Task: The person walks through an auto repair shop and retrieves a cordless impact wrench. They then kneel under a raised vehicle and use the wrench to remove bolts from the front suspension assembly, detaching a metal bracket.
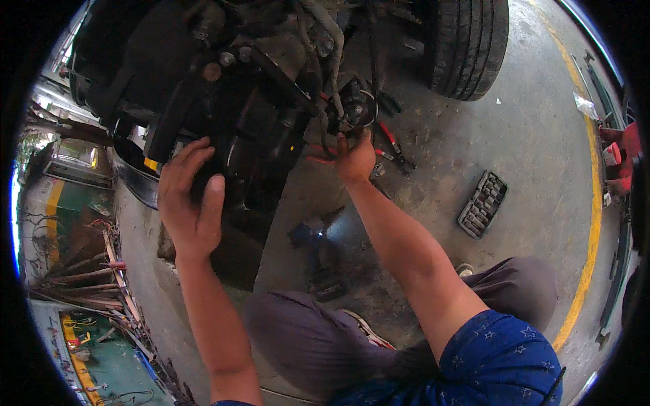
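Note:
A black, greasy vehicle underside [257, 88] with hoses and brackets fills the upper left. My left hand [189, 196] rests flat against a dark panel of it, fingers spread, holding nothing. My right hand [353, 159] reaches up to a round black part with wires [355, 108], fingertips pinched on it. What lies between those fingers is too dark to make out.
A tyre [467, 44] stands at the top right. Red-handled pliers [393, 145] lie on the concrete floor beside my right hand. A socket tray [482, 203] sits to the right. A lit torch [315, 233] lies below. Yellow floor line [592, 223] curves along the right.

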The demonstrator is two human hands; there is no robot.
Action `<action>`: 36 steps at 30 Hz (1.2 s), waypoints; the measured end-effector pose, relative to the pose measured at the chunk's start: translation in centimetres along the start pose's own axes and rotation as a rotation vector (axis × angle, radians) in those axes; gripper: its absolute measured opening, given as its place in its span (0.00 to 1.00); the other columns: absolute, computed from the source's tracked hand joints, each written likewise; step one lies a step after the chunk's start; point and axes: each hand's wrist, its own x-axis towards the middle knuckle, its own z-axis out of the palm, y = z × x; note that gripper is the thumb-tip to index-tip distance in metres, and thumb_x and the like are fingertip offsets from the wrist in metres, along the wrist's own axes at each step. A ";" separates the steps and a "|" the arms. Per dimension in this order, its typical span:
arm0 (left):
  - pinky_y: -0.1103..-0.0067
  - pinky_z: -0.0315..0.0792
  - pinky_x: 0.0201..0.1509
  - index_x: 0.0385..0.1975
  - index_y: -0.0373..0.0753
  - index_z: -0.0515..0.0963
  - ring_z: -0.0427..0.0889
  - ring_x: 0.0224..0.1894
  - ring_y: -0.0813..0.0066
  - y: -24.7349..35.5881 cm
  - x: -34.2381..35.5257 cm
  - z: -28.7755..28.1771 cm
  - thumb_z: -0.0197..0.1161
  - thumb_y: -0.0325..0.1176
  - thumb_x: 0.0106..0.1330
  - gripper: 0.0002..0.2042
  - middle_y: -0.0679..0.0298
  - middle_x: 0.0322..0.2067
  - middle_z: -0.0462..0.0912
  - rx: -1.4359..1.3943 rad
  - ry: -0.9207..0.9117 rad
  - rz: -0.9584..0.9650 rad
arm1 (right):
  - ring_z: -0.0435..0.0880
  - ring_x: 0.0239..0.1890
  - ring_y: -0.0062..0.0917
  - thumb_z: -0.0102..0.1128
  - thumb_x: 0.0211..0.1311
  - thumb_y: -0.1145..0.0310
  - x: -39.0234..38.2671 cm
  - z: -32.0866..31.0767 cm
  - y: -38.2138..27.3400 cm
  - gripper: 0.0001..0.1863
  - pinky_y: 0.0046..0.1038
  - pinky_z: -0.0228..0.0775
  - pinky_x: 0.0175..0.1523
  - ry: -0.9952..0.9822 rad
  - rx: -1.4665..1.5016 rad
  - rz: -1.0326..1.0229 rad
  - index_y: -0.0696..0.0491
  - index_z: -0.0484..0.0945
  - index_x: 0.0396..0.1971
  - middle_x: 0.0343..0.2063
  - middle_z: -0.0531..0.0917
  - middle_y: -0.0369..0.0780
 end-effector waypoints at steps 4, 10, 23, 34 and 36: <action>0.67 0.63 0.67 0.52 0.34 0.79 0.75 0.59 0.58 0.1 0.1 -0.6 0.59 0.39 0.70 0.18 0.51 0.55 0.79 -0.003 -0.070 -0.015 | 0.83 0.46 0.45 0.64 0.61 0.65 0.9 -0.1 1.0 0.18 0.39 0.74 0.50 -0.097 -0.217 -0.113 0.52 0.75 0.50 0.42 0.85 0.45; 0.67 0.67 0.62 0.48 0.30 0.79 0.77 0.56 0.57 3.4 -4.0 2.5 0.59 0.36 0.68 0.16 0.51 0.51 0.80 -0.270 0.469 -0.013 | 0.84 0.44 0.44 0.61 0.59 0.75 3.3 -3.5 2.0 0.14 0.36 0.75 0.47 -0.215 0.067 -0.142 0.54 0.75 0.46 0.39 0.86 0.44; 0.69 0.62 0.67 0.61 0.41 0.71 0.73 0.61 0.62 1.2 -6.5 28.0 0.56 0.46 0.72 0.23 0.58 0.58 0.77 -0.803 -0.163 -0.931 | 0.82 0.38 0.54 0.59 0.59 0.70 2.3 -4.8 0.4 0.09 0.45 0.75 0.40 -0.268 -0.164 -0.341 0.55 0.73 0.39 0.32 0.84 0.52; 0.66 0.66 0.65 0.60 0.39 0.72 0.76 0.57 0.60 -4.8 -4.8 30.9 0.56 0.50 0.72 0.24 0.59 0.56 0.77 -1.655 -0.136 -1.305 | 0.85 0.41 0.40 0.58 0.62 0.73 2.1 -4.2 3.8 0.12 0.33 0.75 0.42 -0.156 0.408 0.153 0.55 0.76 0.45 0.39 0.85 0.44; 0.65 0.68 0.63 0.58 0.38 0.73 0.77 0.56 0.60 -3.9 -4.2 30.7 0.57 0.50 0.72 0.24 0.58 0.54 0.78 -1.612 -0.123 -1.326 | 0.84 0.45 0.39 0.56 0.63 0.75 3.1 -4.1 6.7 0.13 0.33 0.76 0.43 -0.151 0.363 0.304 0.53 0.78 0.48 0.42 0.85 0.43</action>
